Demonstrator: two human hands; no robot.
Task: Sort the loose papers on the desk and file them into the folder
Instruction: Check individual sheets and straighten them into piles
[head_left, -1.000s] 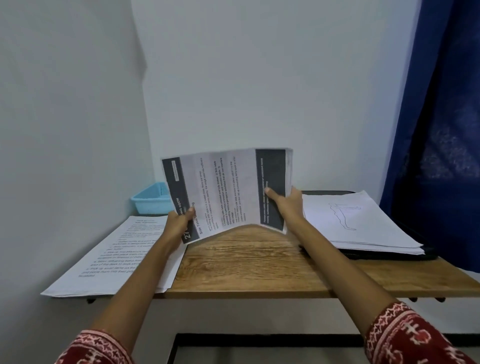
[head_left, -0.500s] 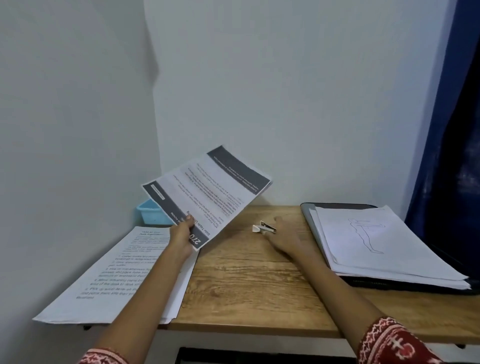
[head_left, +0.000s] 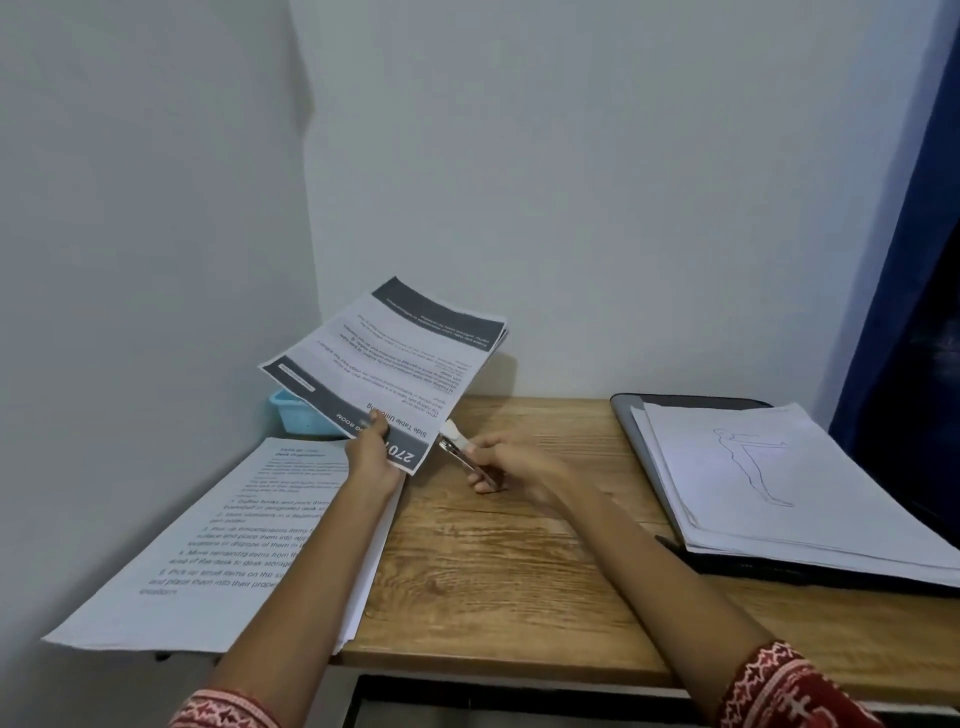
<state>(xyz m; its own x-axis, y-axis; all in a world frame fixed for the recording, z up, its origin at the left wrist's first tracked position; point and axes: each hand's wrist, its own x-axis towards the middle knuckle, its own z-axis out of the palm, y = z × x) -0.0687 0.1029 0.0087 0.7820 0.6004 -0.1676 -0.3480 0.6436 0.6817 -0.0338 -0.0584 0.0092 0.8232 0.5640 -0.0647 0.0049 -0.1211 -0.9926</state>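
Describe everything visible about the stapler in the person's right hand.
The stapler is small and slim, with a shiny metal body and a white tip at its front end. It is tilted, the white tip pointing up and left toward the lower corner of the printed sheets held in the left hand. The right hand grips its rear end just above the wooden desk. Whether the tip touches the sheets is unclear.
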